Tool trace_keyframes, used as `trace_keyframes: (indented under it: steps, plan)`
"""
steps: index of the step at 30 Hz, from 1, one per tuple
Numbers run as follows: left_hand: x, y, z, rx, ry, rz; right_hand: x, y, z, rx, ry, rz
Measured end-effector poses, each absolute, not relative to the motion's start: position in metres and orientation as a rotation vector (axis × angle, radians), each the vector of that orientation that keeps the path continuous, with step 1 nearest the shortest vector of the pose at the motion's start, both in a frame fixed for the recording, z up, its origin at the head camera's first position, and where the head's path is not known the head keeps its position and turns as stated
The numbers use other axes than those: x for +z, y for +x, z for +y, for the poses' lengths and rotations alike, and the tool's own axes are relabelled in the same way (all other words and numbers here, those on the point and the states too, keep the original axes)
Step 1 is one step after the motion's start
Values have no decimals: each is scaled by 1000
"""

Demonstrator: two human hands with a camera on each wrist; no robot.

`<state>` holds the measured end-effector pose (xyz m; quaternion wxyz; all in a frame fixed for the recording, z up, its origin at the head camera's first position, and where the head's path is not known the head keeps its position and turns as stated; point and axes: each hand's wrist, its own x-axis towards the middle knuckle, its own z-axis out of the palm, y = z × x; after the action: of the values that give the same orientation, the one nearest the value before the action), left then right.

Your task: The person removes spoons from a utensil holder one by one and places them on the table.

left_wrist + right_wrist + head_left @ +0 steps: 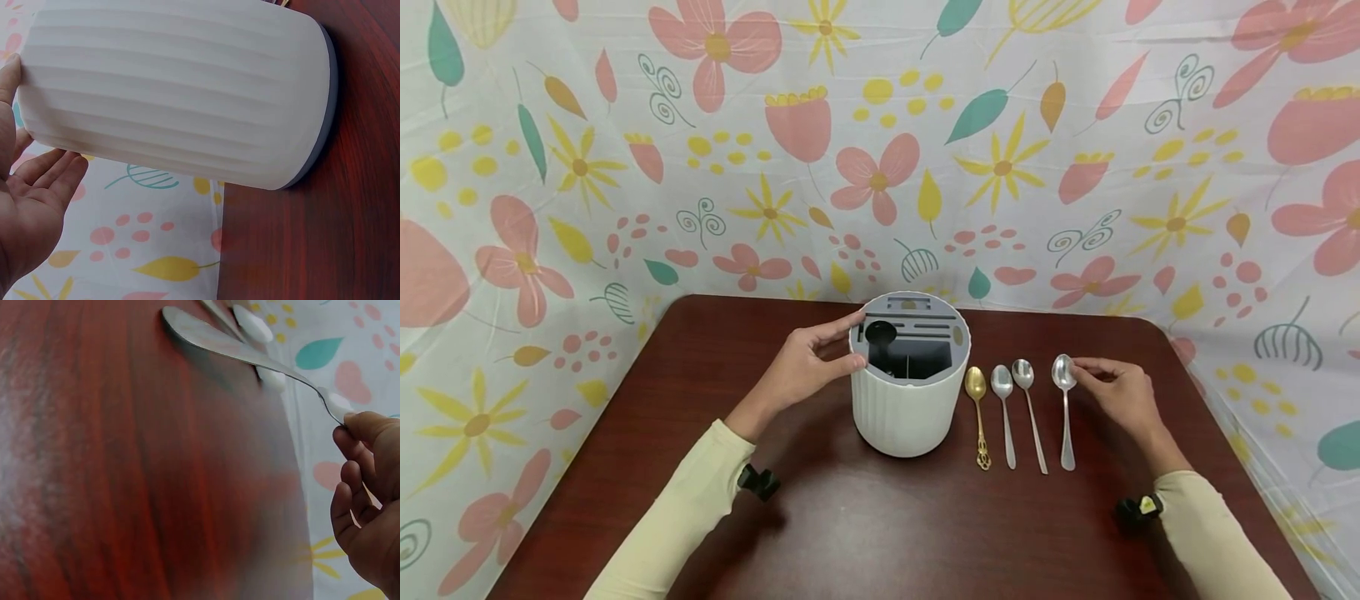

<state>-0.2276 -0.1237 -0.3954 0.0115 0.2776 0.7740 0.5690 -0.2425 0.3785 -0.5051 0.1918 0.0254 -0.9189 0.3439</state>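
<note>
A white ribbed utensil holder (904, 417) with a grey slotted top stands upright on the table. My left hand (812, 358) grips its left side near the rim, thumb in front and fingers farther back; the left wrist view shows these fingers (53, 172) against the ribbed wall. At the right, my right hand (1116, 392) pinches a silver spoon (1065, 417) by the edge of its bowl. In the right wrist view the spoon's handle (206, 334) slopes away from the thumb and forefinger. A black round-headed utensil (881, 333) stands inside the holder.
Between the holder and the pinched spoon lie a gold spoon (976, 387) with an ornate handle and two silver spoons, one (1002, 383) beside the other (1023, 375). The dark wooden table (880, 525) ends at a flower-patterned cloth (880, 108) behind.
</note>
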Motion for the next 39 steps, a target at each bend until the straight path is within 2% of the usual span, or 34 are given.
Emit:
trace_keyframes:
  steps: [6, 39]
  plan:
    - [-372, -213, -121, 1786, 836, 2372, -513, -243, 379, 973, 42, -2575]
    - [-372, -210, -120, 1755, 790, 2395, -526, -247, 368, 864, -25, -2688]
